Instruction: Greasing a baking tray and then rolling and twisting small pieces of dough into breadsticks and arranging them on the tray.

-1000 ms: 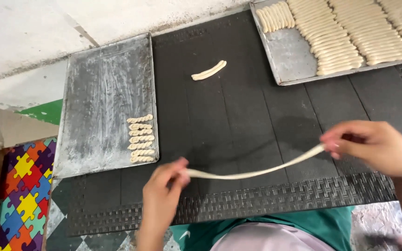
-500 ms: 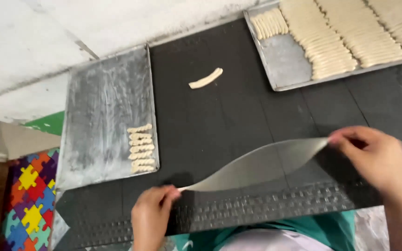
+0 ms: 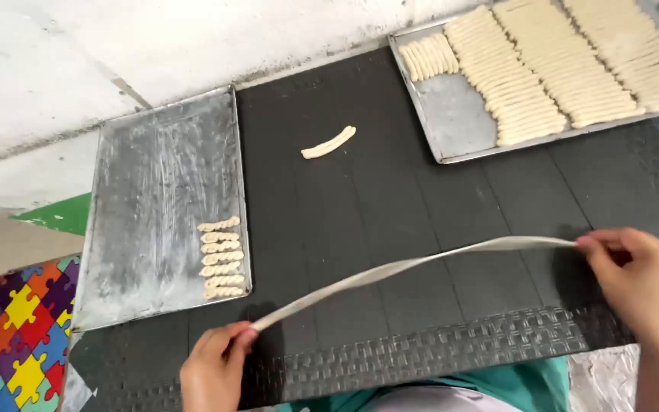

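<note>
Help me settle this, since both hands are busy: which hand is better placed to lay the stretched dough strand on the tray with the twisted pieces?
Probably the left hand: it pinches the dough strand nearest that tray.

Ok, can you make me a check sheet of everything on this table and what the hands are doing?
Surface: black ribbed mat, woven strip along the near edge.
Job's things: long thin dough rope, stretched in the air between both hands and blurred.
Hands: left hand pinches one end; right hand pinches the other.
Trays: left metal tray, floured, with a short stack of twisted dough pieces at its right edge; right metal tray filled with rows of dough sticks.
Clutter: one loose dough piece on the mat.
Cables: nothing seen.
Surroundings: white wall behind; coloured puzzle floor mat at lower left.
</note>
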